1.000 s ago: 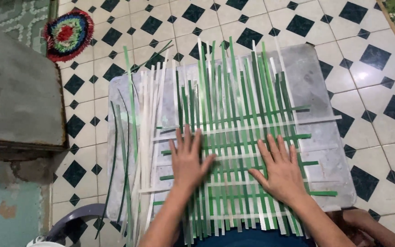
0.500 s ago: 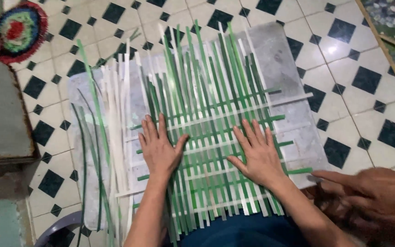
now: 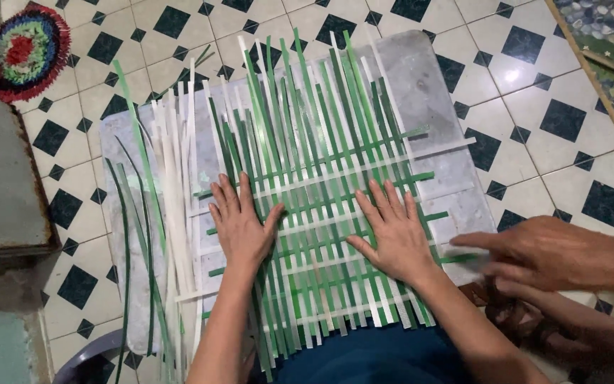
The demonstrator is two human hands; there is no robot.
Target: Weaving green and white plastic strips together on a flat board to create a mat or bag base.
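- The woven mat (image 3: 321, 213) of green and white strips lies on a grey board (image 3: 428, 78) on the floor.
- Left hand (image 3: 239, 227) and right hand (image 3: 396, 238) press it flat, fingers spread, gripping nothing.
- The strips look light, thin and springy; better to take them by the loose ends.

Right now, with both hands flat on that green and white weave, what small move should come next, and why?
Probably keep the left hand and right hand pressing the weave flat. Another person's hand is at the end of a crosswise strip on the right edge, and the strips above the woven rows lie loose and fanned out, so lifting either palm could let the rows slide apart.
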